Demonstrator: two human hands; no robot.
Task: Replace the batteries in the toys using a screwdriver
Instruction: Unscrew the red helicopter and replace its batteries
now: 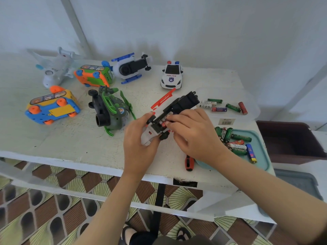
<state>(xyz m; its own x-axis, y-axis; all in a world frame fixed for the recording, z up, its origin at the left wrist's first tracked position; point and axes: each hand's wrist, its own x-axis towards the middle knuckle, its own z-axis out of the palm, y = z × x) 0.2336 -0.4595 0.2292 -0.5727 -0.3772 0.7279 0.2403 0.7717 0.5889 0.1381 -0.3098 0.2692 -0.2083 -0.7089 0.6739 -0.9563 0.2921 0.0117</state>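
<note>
A white-and-black toy helicopter with red skids (178, 106) lies belly-up over the white table (70, 142). My left hand (139, 144) grips its white nose end from below. My right hand (192, 133) has its fingertips curled into the open battery bay, on a battery (163, 123) seated there. A red-and-black screwdriver (189, 163) lies on the table, partly hidden under my right wrist. Several loose batteries (235, 140) fill a teal tray (263, 152); more batteries (219, 105) lie in a clear lid (251, 106).
Other toys stand around: a police car (171, 75), a green helicopter (109, 110), a blue-and-white helicopter (131, 68), a blue-and-yellow bus (51, 107), an orange-and-green bus (93, 76), a white plane (54, 68). A dark box (290, 140) sits off the right edge.
</note>
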